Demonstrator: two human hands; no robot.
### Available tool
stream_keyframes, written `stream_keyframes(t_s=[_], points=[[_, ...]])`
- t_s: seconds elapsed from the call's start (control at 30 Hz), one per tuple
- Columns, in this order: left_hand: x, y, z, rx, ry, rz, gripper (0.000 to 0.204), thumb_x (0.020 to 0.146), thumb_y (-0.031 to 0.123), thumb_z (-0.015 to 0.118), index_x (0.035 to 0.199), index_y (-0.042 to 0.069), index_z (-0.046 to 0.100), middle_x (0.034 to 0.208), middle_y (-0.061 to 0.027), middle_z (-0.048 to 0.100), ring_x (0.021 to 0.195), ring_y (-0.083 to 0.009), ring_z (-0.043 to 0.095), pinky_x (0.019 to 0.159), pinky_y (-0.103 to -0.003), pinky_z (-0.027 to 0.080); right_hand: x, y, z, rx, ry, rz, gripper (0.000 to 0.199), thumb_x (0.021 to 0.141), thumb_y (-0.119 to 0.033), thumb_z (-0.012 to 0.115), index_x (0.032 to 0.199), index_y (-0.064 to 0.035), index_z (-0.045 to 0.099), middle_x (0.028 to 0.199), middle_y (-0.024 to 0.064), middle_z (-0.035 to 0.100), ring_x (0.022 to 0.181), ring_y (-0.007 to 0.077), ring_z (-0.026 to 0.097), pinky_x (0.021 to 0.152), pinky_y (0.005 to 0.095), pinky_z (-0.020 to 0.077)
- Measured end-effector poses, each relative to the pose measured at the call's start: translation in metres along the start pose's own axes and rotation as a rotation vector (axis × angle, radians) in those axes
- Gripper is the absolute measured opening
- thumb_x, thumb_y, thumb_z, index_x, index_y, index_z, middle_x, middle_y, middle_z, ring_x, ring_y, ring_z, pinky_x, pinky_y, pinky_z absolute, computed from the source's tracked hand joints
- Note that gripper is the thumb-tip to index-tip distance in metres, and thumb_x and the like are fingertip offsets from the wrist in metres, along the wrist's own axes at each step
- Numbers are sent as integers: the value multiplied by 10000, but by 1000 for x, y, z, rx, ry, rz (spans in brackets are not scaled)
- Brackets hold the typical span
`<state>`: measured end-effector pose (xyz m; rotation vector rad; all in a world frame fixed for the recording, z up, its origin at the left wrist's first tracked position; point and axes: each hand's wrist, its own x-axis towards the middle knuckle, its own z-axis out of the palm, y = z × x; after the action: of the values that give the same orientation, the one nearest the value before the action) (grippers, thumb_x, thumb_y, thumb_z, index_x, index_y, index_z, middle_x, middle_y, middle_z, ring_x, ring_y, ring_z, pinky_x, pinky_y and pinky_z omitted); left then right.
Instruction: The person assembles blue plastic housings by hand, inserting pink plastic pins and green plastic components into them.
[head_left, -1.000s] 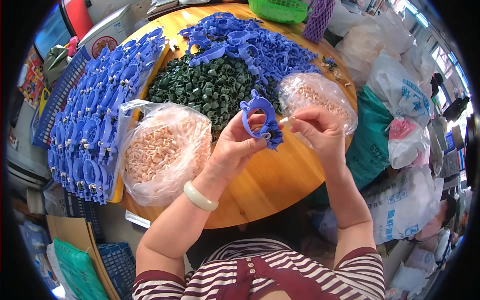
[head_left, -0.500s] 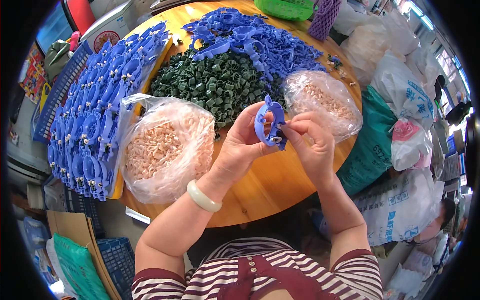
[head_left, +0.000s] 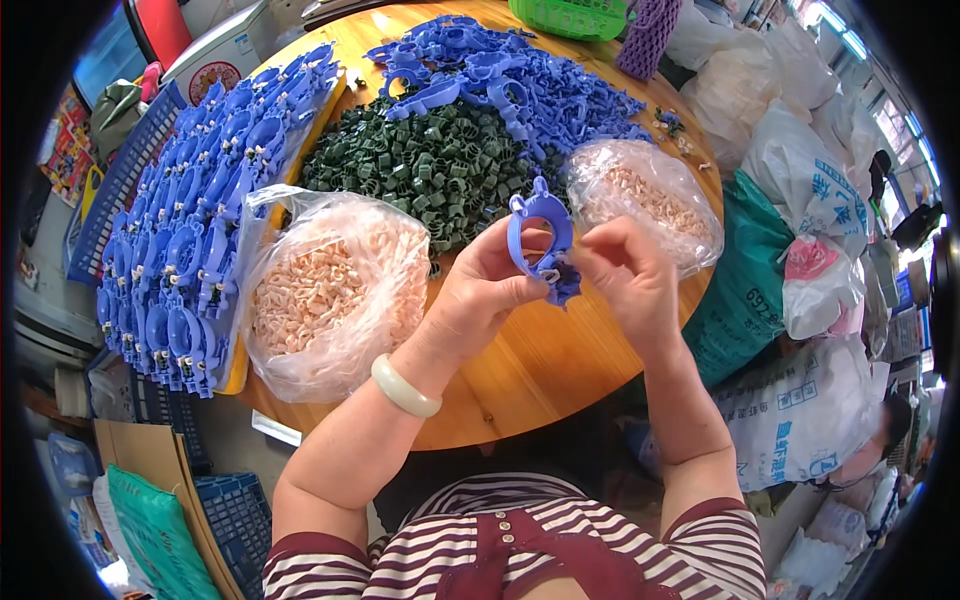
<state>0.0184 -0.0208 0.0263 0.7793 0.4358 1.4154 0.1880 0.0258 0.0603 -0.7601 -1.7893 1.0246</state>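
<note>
A blue plastic ring-shaped part (head_left: 561,232) with a small loop on top is pinched in my left hand (head_left: 482,285), which holds it upright over the table's front half. Small dark and whitish bits sit at its lower end. Right of that end, my right hand (head_left: 632,272) is closed, fingers curled toward the thumb and slightly blurred. What lies between those fingertips, if anything, is hidden. Behind my hands are a heap of small dark green clips (head_left: 425,165) and a pile of blue parts (head_left: 560,95).
Clear bags of small pale pink pieces stand left (head_left: 310,305) and right (head_left: 650,200) on the round wooden table (head_left: 490,400). Rows of blue parts (head_left: 180,240) cover a slanted board at left. A green basket (head_left: 575,18) sits at the far edge; stuffed sacks (head_left: 740,300) crowd the right.
My right hand has drawn slightly right, away from the blue part, and its fingers have curled in. The part has turned a little in my left hand, its ring showing wider.
</note>
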Motion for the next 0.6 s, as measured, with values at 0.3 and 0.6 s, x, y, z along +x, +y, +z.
stream_keyframes(t_s=[0.3, 0.6], points=[[1, 5, 3, -182, -72, -285, 375, 838, 133, 605, 1174, 9, 490, 1061, -117, 600, 1027, -256, 601, 884, -366, 491, 25, 12, -14, 406, -200, 377, 403, 885, -340, 587, 1145, -37, 537, 803, -5, 571, 653, 46, 540, 528, 179, 421], [1, 9, 14, 1275, 13, 594, 418, 641, -31, 709, 1038, 11, 587, 1032, -122, 572, 967, -282, 558, 817, -329, 468, 19, 40, -23, 559, -126, 504, 261, 881, -371, 579, 878, -110, 557, 717, -40, 549, 544, 36, 509, 463, 184, 411]])
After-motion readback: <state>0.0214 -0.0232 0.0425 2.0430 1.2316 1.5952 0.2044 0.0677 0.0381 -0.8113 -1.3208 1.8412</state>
